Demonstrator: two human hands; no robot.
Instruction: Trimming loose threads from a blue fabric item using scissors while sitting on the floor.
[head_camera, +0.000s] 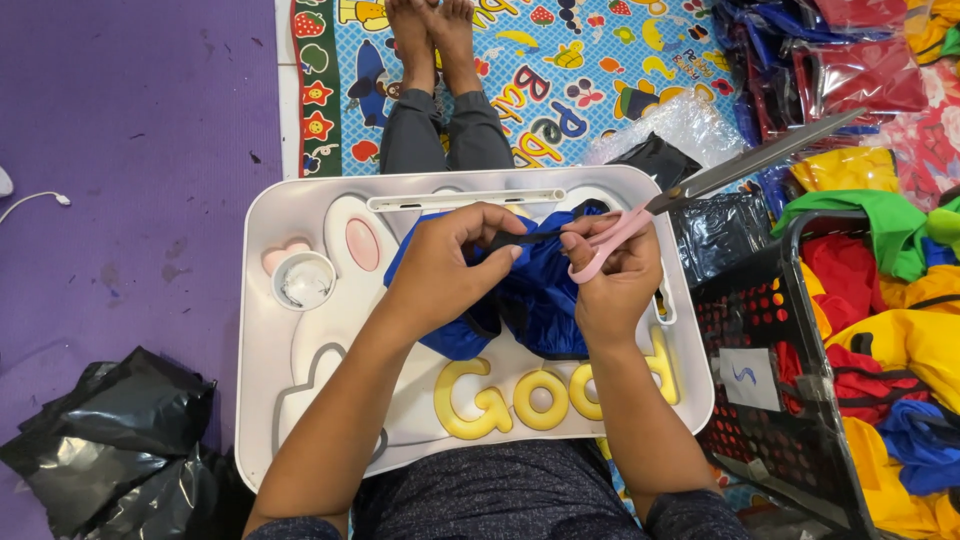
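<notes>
Across the lap sits a white plastic lap surface over a colourful patterned playmat; the left hand pinches glossy blue fabric on it, while the right hand closes around pink-handled steel scissors.

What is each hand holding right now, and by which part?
The right hand holds pink-handled scissors by the finger loops, blades pointing away. The left hand pinches the blue fabric at its upper edge.
</notes>
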